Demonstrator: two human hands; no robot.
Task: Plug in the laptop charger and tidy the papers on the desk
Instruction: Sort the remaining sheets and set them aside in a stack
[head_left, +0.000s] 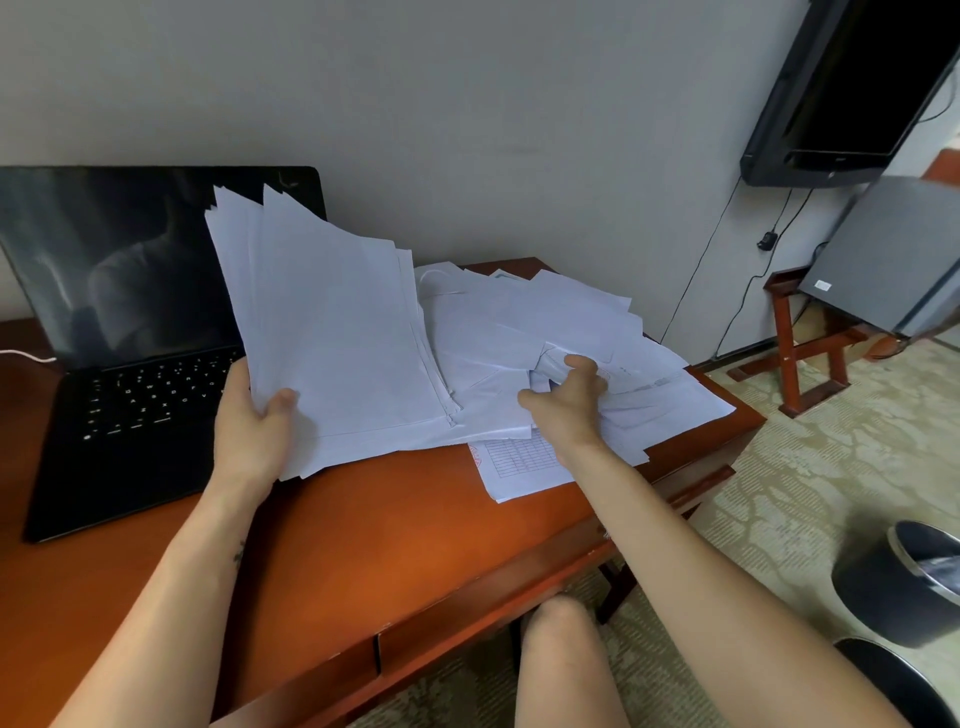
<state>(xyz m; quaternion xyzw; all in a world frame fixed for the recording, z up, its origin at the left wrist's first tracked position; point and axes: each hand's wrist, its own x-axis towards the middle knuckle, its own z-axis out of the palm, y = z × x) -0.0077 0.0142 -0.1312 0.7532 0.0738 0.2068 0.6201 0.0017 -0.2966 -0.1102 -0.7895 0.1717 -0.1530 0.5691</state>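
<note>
Left hand (254, 431) grips the gathered paper stack (332, 332), tilted up beside the laptop (130, 364); the loose papers (571, 317) lie to its right along the worktop (363, 519), under the nearer right hand (566, 400), whose fingers curl on one sheet.

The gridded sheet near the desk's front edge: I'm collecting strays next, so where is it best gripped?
Pinch the gridded sheet at its bare near corner, coming from the front edge of the desk. Its far part lies under the loose pile, so slide it toward you.
</note>
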